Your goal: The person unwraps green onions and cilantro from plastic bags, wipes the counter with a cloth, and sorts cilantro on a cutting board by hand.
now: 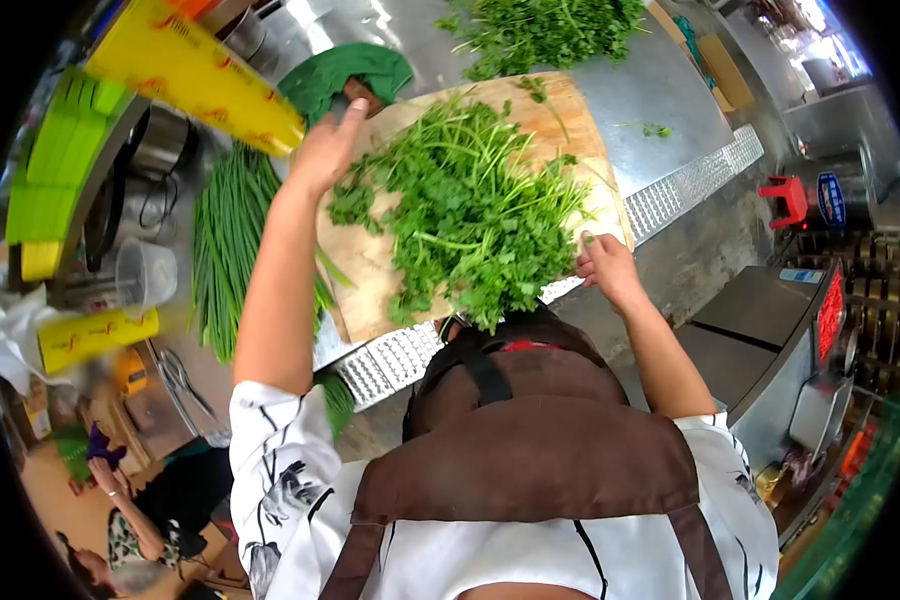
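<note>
A large loose heap of cilantro [480, 200] covers most of the wooden cutting board [370, 290]. My left hand [325, 150] is over the board's far left corner, thumb stretched out, its other fingers partly hidden. Close to its thumb tip is a brown handle-like piece [362, 96] lying against a green cloth [320, 75]. At the board's right edge is my right hand [608, 265], fingers curled in, a bit of green at the fingertips. Whether it grips a stem there is too small to tell.
More cilantro [555, 30] lies on the steel table [660, 110]. Left of the board are green onions [235, 230], a yellow box [200, 75], a clear plastic tub [146, 272] and tongs [178, 380]. Another person [160, 520] is at lower left. A red stool [785, 202] stands right.
</note>
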Motion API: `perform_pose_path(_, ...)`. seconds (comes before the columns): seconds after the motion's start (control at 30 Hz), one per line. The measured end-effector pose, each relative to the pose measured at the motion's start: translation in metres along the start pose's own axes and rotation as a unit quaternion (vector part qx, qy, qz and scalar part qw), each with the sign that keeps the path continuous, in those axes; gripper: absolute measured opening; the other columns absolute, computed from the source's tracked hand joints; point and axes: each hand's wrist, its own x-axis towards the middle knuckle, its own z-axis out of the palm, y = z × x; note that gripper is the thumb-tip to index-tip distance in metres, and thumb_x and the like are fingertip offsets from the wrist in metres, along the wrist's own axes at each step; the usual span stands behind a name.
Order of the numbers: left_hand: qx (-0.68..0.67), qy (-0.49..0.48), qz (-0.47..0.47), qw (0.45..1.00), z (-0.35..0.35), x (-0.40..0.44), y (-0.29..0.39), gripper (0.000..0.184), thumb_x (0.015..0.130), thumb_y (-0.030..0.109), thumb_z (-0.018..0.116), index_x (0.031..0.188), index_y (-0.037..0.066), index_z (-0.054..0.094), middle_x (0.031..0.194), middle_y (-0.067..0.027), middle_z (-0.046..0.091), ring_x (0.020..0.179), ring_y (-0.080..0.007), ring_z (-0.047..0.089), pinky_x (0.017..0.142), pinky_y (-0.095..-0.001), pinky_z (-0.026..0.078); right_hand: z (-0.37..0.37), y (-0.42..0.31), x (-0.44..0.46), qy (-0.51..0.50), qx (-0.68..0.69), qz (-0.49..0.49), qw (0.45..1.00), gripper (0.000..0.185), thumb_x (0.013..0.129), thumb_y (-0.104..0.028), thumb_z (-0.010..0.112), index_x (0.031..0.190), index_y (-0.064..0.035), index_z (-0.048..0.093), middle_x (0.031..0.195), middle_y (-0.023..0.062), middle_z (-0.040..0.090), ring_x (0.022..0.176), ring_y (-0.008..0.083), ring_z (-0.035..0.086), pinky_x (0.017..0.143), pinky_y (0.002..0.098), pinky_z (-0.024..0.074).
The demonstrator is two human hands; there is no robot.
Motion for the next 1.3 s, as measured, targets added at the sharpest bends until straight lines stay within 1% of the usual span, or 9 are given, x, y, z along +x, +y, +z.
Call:
perform_pose_path(0.1,0.074,-0.034,-0.005,0.997,0.053,0.043,0.009,0.097,0.080,0.071,0.029,0.131,-0.012,0.031,0.136,-0.0322,0.029,0.129,-0.0383,0.028,0.106,-0.0393,0.021,0.011,-0.009,0.014,-0.033,0.037,-0.004,0.999,0.042,0.090,-0.032,0.051,0.102,0.0078,0.049,0.076,0.0120,0.056,0.058,0.0190,0.058,0.046,0.0273,0.0480)
perform_pose_path(0.17,0.127,-0.005,0.004,0.992,0.074,0.052,0.027,0.099,0.079,0.073,0.028,0.131,-0.012,0.030,0.139,-0.0323,0.023,0.131,-0.0388,0.023,0.107,-0.0403,0.019,0.023,-0.020,0.022,-0.002,-0.130,-0.089,0.988,0.037,0.086,-0.027,0.057,0.100,0.0071,0.055,0.081,0.0139,0.060,0.066,0.0188,0.059,0.060,0.0299,0.0490)
perform_pose_path(0.27,0.127,-0.109,-0.047,0.985,0.096,0.044,0.037,0.097,0.080,0.071,0.028,0.133,-0.011,0.027,0.142,-0.0306,0.015,0.134,-0.0405,0.012,0.108,-0.0445,0.016,0.060,-0.028,0.040,-0.031,0.014,-0.147,0.988,0.033,0.079,-0.021,0.060,0.099,0.0053,0.055,0.096,0.0221,0.060,0.088,0.0321,0.058,0.079,0.0387,0.0454)
perform_pose_path(0.57,0.166,-0.068,0.046,0.983,0.130,-0.065,0.114,0.104,0.071,0.065,0.057,0.134,-0.009,0.021,0.130,-0.0291,0.036,0.122,-0.0396,0.035,0.103,-0.0454,0.026,0.078,-0.069,0.079,-0.240,0.058,-0.233,0.940,0.028,0.081,-0.013,0.053,0.104,0.0037,0.053,0.100,0.0240,0.059,0.091,0.0336,0.058,0.079,0.0376,0.0460)
perform_pose_path(0.7,0.281,0.020,0.128,0.951,0.155,-0.079,0.110,0.100,0.069,0.055,0.064,0.134,-0.006,0.020,0.127,-0.0246,0.036,0.119,-0.0360,0.034,0.100,-0.0489,0.024,0.012,-0.073,0.080,-0.414,0.114,0.018,0.903,0.032,0.083,-0.012,0.056,0.112,0.0008,0.052,0.100,0.0123,0.061,0.089,0.0156,0.058,0.075,0.0295,0.0468)
perform_pose_path(0.8,0.280,0.045,0.103,0.953,0.168,-0.083,0.113,0.092,0.070,0.046,0.068,0.133,-0.006,0.023,0.126,-0.0235,0.037,0.117,-0.0372,0.035,0.099,-0.0490,0.025,-0.016,-0.069,0.098,-0.389,0.029,-0.074,0.918,0.037,0.082,-0.014,0.059,0.115,-0.0004,0.051,0.099,0.0125,0.059,0.087,0.0214,0.059,0.072,0.0334,0.0470)
perform_pose_path(0.9,0.280,0.051,0.102,0.953,0.171,-0.081,0.106,0.088,0.072,0.043,0.067,0.132,-0.006,0.024,0.125,-0.0239,0.037,0.116,-0.0370,0.035,0.098,-0.0489,0.025,-0.036,-0.099,0.118,0.005,-0.319,-0.460,0.829,0.042,0.076,-0.022,0.064,0.109,0.0002,0.053,0.095,0.0161,0.055,0.090,0.0335,0.052,0.078,0.0408,0.0414)
perform_pose_path(1.17,0.257,0.011,0.109,0.960,0.153,-0.075,0.105,0.080,0.072,0.033,0.069,0.132,0.000,0.028,0.130,-0.0194,0.035,0.124,-0.0335,0.031,0.102,-0.0482,0.024,-0.022,-0.096,0.206,0.010,-0.422,-0.537,0.731,0.018,0.075,-0.010,0.061,0.092,-0.0036,0.058,0.088,0.0117,0.055,0.081,0.0319,0.055,0.067,0.0395,0.0446)
perform_pose_path(1.3,0.161,-0.041,0.010,0.986,0.121,-0.071,0.127,0.105,0.065,0.048,0.073,0.140,0.002,0.015,0.145,-0.0261,0.009,0.135,-0.0414,0.004,0.108,-0.0523,0.008,-0.025,-0.141,0.239,0.145,-0.337,-0.455,0.811,0.014,0.076,-0.009,0.054,0.090,-0.0039,0.057,0.085,0.0149,0.056,0.076,0.0356,0.056,0.063,0.0458,0.0450)
